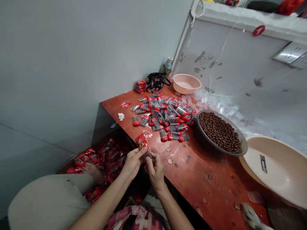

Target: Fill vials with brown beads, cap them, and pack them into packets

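One glossy red printed plastic packet (144,145) is at the near left edge of the reddish-brown wooden table (192,182), the left hand (133,162) pinching its left side, the right hand (155,170) pinching its near end.

Small red printed packet (144,143), tilted

Worn red table (189,179) under red-capped containers (174,120), basins (185,89), handbag (154,84)
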Demonstrator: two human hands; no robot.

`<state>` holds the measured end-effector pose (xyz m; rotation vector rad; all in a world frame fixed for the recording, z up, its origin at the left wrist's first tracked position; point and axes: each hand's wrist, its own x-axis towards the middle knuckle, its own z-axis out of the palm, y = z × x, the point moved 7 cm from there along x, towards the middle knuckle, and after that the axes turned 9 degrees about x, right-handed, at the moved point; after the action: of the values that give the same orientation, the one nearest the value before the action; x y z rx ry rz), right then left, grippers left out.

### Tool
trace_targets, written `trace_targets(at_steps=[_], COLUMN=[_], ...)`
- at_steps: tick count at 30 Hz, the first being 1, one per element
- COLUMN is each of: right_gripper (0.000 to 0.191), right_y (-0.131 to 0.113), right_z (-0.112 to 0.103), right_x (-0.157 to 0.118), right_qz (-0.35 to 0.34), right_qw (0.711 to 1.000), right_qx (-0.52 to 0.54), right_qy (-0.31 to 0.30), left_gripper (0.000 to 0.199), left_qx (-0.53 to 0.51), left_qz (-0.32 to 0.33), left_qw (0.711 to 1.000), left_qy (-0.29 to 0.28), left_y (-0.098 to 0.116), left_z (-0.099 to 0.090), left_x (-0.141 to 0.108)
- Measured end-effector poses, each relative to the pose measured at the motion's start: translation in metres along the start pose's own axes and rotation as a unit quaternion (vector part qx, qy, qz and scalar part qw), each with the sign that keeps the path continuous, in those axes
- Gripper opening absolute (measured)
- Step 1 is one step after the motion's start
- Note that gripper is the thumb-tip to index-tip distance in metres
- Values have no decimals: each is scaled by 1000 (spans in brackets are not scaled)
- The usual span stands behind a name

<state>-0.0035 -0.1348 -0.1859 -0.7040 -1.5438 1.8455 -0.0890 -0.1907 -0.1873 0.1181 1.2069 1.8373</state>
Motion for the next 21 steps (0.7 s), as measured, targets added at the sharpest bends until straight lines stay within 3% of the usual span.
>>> trace_targets(at_steps=[7, 15, 21], right_gripper=[19, 19, 23], right_y=[10, 6, 17], right_z=[11, 3, 12], right_x=[1, -2, 0], right_qz=[73, 15, 99], right_qw=[982, 999, 971], right_qx=[173, 37, 219], right_qy=[-19, -2, -8], left_gripper=[29, 23, 27], left_qx=[37, 4, 50], left_qz=[-13, -15, -22], left_qw=[999, 1000, 998], left_qy=[-32, -1, -37], left_y=[-11, -6, -12], left_z=[2, -5, 1], left_x=[-5, -1, -6])
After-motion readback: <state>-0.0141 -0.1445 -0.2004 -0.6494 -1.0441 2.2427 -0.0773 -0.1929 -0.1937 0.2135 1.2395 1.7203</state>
